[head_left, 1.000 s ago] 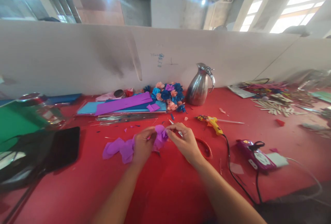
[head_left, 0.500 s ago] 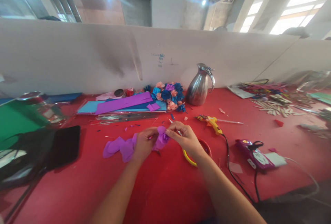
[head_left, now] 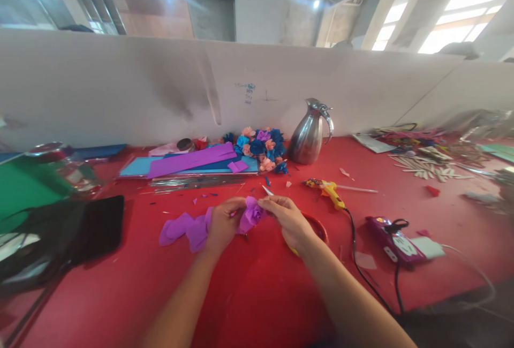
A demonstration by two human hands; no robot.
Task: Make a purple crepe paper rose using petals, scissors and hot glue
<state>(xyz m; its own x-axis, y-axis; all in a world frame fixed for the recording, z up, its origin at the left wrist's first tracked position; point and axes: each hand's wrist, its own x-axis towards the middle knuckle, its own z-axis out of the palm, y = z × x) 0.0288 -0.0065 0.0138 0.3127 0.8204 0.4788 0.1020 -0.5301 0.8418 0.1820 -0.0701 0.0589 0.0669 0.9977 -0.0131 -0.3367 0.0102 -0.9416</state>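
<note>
Okay so from where I'm standing, there's a purple paper flower (head_left: 254, 213) held between two hands, over the middle of the red table (head_left: 244, 300). Left hand (head_left: 225, 222) has thumb and fingers pinched on its left side, and the right hand's (head_left: 289, 224) fingertips are pinching its upper right edge. Purple paper petals (head_left: 196, 232) trail just left of the left hand. Scissors (head_left: 323, 232) are partly hidden by the right hand, yellow glue gun (head_left: 331, 194) farther right, steel jug (head_left: 308, 136) at the back.
</note>
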